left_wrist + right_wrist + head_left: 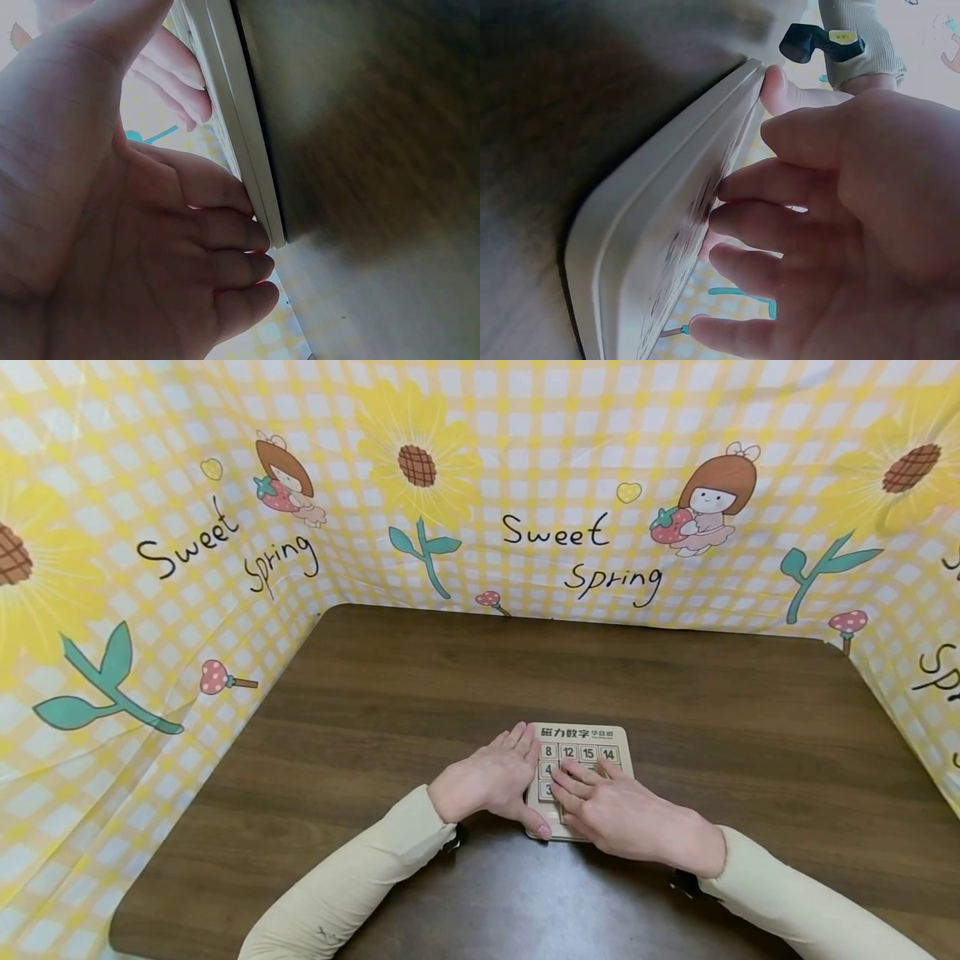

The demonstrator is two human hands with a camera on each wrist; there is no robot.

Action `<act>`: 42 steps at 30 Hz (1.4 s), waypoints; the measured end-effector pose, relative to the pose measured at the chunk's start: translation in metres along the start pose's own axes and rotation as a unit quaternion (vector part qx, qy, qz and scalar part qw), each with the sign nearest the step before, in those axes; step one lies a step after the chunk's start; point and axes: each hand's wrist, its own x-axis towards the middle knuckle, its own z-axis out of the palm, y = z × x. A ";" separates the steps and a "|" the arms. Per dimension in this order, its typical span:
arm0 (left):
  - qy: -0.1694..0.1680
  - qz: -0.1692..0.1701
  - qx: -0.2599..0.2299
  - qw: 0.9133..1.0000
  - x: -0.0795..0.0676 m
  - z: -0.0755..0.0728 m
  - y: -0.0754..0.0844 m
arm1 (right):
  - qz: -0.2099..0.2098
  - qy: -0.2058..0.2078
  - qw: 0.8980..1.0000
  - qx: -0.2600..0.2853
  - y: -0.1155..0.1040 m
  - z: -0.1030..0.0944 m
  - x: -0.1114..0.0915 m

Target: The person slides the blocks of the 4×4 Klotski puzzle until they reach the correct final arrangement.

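Number board [576,733] — partly hidden by hands [495,777] [618,808]

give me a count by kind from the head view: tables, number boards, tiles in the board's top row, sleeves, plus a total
Table: 1
Number board: 1
Top-row tiles: 4
Sleeves: 2
Total: 8

Head view: high, facing forward-down. Wrist views: low, close, both sharing board [244,124].

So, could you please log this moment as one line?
left hand: touching puzzle board, left edge | right hand: on numbered tiles | puzzle board: flat on table
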 end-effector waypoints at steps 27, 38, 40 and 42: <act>0.006 0.001 -0.003 1.000 0.000 0.001 0.000 | -0.070 0.014 0.997 -0.008 -0.017 -0.005 -0.025; 0.009 0.003 -0.007 1.000 0.000 0.003 -0.001 | -0.052 0.023 0.998 -0.004 -0.014 -0.006 -0.023; 0.011 0.003 -0.004 1.000 0.000 0.003 -0.002 | -0.054 0.021 0.998 -0.003 -0.013 -0.007 -0.025; 0.011 0.002 -0.001 1.000 0.000 0.003 -0.002 | -0.059 0.024 0.998 -0.002 -0.013 -0.008 -0.026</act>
